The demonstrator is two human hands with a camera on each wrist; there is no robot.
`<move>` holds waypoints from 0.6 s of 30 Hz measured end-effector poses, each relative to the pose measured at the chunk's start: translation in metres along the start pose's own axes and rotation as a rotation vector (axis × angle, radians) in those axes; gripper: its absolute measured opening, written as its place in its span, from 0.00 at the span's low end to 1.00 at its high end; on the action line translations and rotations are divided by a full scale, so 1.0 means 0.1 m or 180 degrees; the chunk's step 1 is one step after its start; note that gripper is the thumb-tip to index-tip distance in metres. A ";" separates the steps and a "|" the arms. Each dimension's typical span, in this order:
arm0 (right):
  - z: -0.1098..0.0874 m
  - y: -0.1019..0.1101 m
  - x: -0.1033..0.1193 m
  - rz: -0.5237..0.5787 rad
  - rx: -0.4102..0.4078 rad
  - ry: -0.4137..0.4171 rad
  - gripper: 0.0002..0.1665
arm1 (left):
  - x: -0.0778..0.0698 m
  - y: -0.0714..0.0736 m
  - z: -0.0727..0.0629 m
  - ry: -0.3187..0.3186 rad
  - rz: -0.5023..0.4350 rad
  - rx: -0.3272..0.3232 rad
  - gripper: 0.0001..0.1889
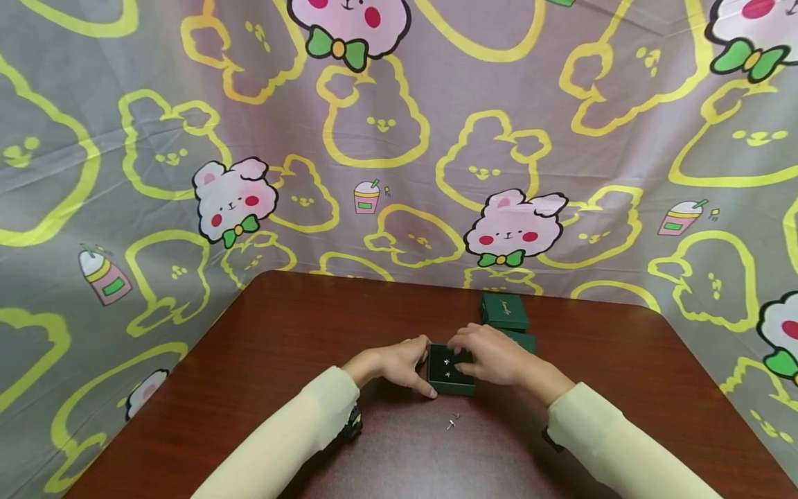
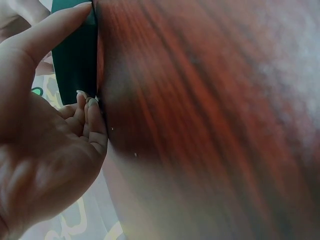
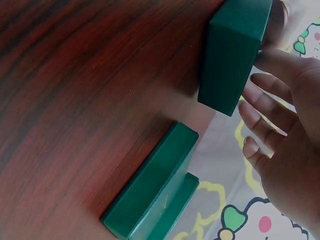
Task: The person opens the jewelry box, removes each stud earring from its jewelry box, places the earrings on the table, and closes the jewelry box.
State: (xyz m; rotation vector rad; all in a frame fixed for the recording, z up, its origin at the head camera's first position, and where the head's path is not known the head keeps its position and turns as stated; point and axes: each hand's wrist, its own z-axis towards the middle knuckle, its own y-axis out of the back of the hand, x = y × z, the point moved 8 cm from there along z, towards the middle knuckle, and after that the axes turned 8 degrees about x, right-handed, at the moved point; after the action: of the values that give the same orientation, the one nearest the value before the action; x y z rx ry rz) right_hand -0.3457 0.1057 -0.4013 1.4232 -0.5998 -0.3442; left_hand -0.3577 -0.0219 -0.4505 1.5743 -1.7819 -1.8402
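Note:
A small dark-green jewelry box [image 1: 451, 389] with a black padded insert stands uncovered on the table. Two small silvery star-like pieces [image 1: 447, 362] sit on the insert. My left hand [image 1: 402, 364] holds the box at its left side, thumb [image 2: 75, 17] against the near wall and fingers bent at the far corner. Over the box's right half hovers my right hand [image 1: 489, 353], thumb and forefinger apart at the insert. From the right wrist, the box wall [image 3: 230, 65] hides those fingertips; the other fingers [image 3: 267, 107] are loosely bent beside the box.
Small shiny metal pieces [image 1: 451, 423] lie on the table in front of the box. Behind my right hand are a green box [image 1: 503, 311] with gold lettering and another green piece [image 1: 524, 341]. A patterned cloth [image 1: 386, 138] hangs behind the brown table [image 1: 299, 312].

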 end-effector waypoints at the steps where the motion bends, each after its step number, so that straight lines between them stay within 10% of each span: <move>1: 0.00 -0.01 0.01 -0.0005 -0.0001 0.0004 0.17 | 0.00 0.00 0.00 0.0005 -0.0005 0.0004 0.33; 18: 0.10 -0.05 0.08 -0.0272 -0.0056 0.0094 0.08 | 0.03 -0.02 0.00 0.0042 -0.0097 0.0071 0.34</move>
State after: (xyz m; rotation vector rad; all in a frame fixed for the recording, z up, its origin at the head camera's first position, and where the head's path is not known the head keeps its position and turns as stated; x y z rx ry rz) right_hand -0.3438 0.0924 -0.4039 1.4373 -0.5118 -0.3946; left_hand -0.3580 -0.0233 -0.4537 1.6265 -1.7890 -1.8249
